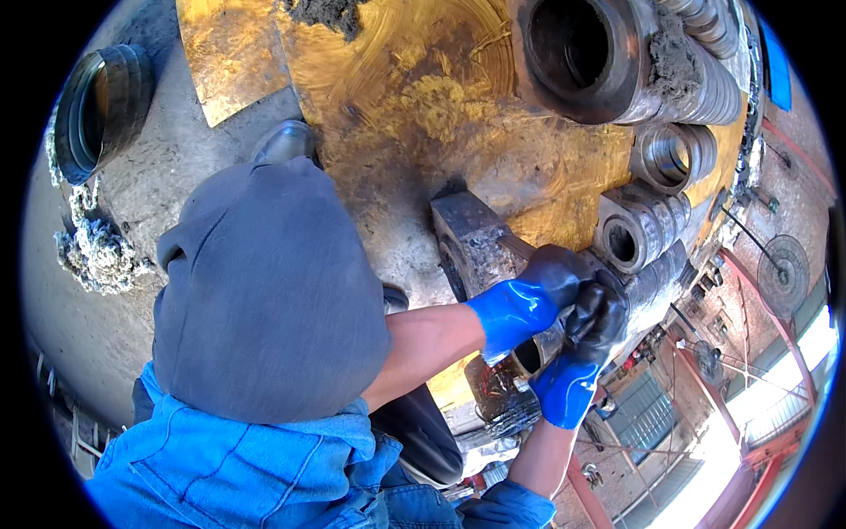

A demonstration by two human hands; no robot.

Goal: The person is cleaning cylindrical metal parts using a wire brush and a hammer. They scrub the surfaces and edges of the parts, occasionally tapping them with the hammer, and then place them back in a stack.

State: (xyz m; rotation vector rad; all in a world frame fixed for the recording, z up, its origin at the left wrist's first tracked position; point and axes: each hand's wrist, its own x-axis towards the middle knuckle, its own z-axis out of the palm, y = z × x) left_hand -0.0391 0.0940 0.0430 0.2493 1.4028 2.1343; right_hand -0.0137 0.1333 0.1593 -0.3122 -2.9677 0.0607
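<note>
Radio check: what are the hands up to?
Own hands out of view. Co-worker's gloved hands close together near metal block; grip unclear. Hooded head blocks part of view.

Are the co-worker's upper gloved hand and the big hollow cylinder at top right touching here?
Apart: the head view shows a stretch of yellow-stained surface between the upper gloved hand and the big hollow cylinder.

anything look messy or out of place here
Possibly: a shaggy pale clump lies beside the hollow ring at left, and a dark rough lump sits on the big hollow cylinder; both resemble stray waste.
</note>
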